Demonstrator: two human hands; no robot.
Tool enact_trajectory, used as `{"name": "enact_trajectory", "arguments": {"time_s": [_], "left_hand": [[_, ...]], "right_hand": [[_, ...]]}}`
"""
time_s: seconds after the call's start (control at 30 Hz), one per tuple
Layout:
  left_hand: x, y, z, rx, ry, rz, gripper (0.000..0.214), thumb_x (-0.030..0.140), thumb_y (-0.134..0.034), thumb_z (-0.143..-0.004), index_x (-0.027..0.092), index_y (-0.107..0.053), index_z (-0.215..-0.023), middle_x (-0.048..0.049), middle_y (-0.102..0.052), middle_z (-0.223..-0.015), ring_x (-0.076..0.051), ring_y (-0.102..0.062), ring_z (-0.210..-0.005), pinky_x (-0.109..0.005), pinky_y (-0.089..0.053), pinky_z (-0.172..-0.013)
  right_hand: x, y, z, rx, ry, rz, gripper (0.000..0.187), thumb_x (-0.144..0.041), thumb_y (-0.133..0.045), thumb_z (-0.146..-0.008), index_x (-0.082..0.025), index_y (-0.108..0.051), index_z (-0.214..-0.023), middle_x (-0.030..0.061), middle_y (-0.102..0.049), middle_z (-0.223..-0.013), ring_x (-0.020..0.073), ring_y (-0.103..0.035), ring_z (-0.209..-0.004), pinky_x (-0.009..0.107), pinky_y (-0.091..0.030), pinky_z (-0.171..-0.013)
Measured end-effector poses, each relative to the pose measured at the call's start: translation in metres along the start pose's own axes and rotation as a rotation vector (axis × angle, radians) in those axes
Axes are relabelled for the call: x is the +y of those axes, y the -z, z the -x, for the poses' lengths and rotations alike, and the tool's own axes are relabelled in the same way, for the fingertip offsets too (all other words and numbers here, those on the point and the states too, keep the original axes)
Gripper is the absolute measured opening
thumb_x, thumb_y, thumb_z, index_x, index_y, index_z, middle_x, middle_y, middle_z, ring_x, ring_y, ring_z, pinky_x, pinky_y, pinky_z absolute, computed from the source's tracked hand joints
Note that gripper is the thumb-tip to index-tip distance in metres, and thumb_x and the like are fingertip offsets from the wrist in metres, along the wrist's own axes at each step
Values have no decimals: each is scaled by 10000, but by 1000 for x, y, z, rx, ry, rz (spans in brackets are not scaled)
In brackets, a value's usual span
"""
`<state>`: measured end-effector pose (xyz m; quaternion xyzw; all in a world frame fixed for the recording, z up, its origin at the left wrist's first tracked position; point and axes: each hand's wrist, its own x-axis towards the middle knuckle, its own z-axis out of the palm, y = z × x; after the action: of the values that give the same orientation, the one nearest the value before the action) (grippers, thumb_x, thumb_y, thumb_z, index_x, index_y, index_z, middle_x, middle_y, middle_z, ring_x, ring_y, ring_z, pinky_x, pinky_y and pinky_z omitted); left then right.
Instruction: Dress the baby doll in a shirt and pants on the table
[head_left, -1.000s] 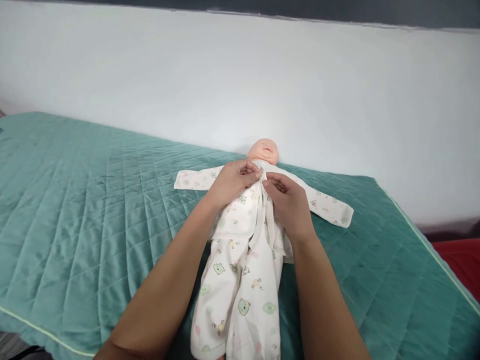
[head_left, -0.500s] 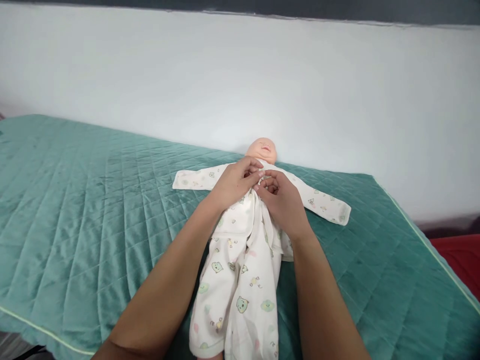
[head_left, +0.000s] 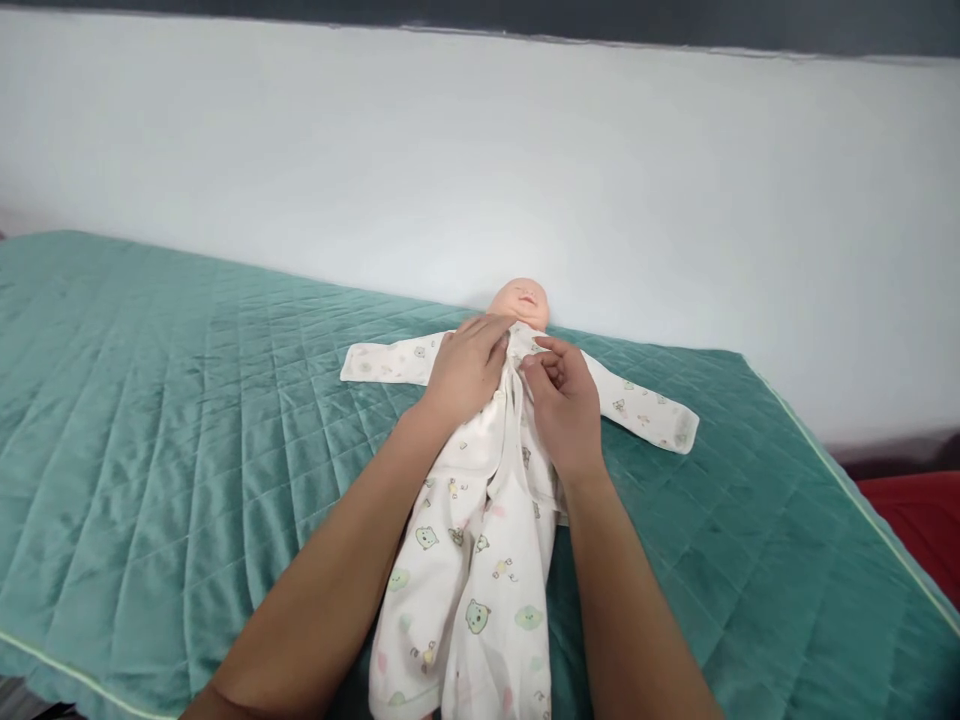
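A baby doll (head_left: 521, 302) lies on its back in a white printed baby jacket (head_left: 471, 440) and matching trousers (head_left: 472, 610). The jacket's front edges run down the middle and part over the belly. My left hand (head_left: 471, 368) rests flat on the left side of the doll's chest, fingers stretched toward the neck. Just right of the front opening, my right hand (head_left: 564, 405) is closed, thumb and fingers curled together over the jacket. Whatever its fingertips pinch is hidden. Both sleeves spread out sideways, with no doll hands showing at the cuffs.
A green quilted cover (head_left: 225, 420) with a pale piped edge spreads under the doll. Behind it stands a white wall (head_left: 450, 170) with a dark band on top. Part of a red plastic object (head_left: 911, 530) shows at the right edge.
My hands were together at the jacket's front below the neck. Now they are apart: the left has flattened onto the chest, and the right has drawn slightly away from it.
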<state>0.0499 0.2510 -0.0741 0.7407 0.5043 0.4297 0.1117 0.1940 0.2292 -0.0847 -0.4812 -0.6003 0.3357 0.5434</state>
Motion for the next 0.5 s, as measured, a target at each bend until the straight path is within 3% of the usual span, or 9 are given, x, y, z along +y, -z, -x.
{"name": "enact_trajectory", "arguments": {"time_s": [0.1, 0.2, 0.33, 0.5], "left_hand": [[-2, 0, 0, -27, 43, -39, 408, 191, -385, -985, 217, -656, -1289, -67, -678, -1343, -244, -577, -1261, -412, -401, -1114], [-1, -1, -1, -29, 62, -68, 401, 199, -397, -979, 219, -678, -1264, -66, -658, -1381, -251, -573, -1265, -414, -392, -1111], [2, -2, -1, -40, 117, -99, 416, 219, -382, -985, 205, -667, -1288, -78, -625, -1424, -277, -549, -1286, -443, -396, -1091], [4, -3, -2, -77, 150, -124, 459, 198, -362, -967, 189, -626, -1342, -88, -580, -1469, -286, -523, -1306, -468, -392, -1102]], "right_hand": [[3, -1, 0, 11, 111, 203, 365, -382, -564, -906, -246, -600, -1242, 83, -644, -1243, 227, -592, -1103, 409, -479, -987], [4, 0, -1, -60, 182, 347, 443, -442, -499, -957, -256, -562, -1355, 99, -561, -1445, 277, -440, -1377, 503, -326, -1168], [4, 2, -3, -150, 112, 415, 509, -520, -422, -992, -259, -553, -1408, 93, -473, -1554, 300, -351, -1473, 552, -243, -1216], [5, 2, -6, -171, 89, 430, 556, -547, -422, -986, -256, -528, -1447, 82, -430, -1595, 284, -320, -1505, 536, -219, -1244]]}}
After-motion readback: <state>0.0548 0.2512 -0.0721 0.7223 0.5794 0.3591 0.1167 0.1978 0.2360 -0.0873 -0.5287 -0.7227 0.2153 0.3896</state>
